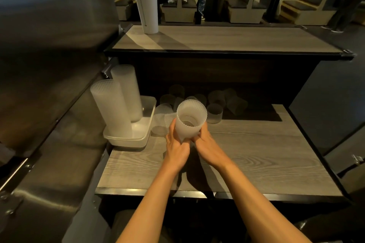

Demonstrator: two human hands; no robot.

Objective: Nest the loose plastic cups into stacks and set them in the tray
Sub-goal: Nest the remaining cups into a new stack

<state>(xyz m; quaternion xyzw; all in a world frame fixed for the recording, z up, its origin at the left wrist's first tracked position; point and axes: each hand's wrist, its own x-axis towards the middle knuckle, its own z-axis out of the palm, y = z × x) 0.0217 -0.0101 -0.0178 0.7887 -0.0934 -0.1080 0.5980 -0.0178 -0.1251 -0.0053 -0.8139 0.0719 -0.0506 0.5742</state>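
Note:
A short stack of frosted ribbed plastic cups (190,122) is upright over the wooden table, mouth toward me, with another cup nested inside. My left hand (176,148) grips its lower left side and my right hand (207,147) grips its lower right side. A white tray (143,136) sits at the table's left edge and holds two tall cup stacks (113,108), both leaning. Several loose cups (215,113) stand or lie at the back of the table in shadow, and one cup (161,122) lies on its side beside the tray.
A raised counter (217,40) spans the back, carrying a tall white cup stack (145,4). A steel surface (49,65) walls the left side. Booth seats, tables and people fill the room beyond. The table's front edge (197,192) runs below my forearms.

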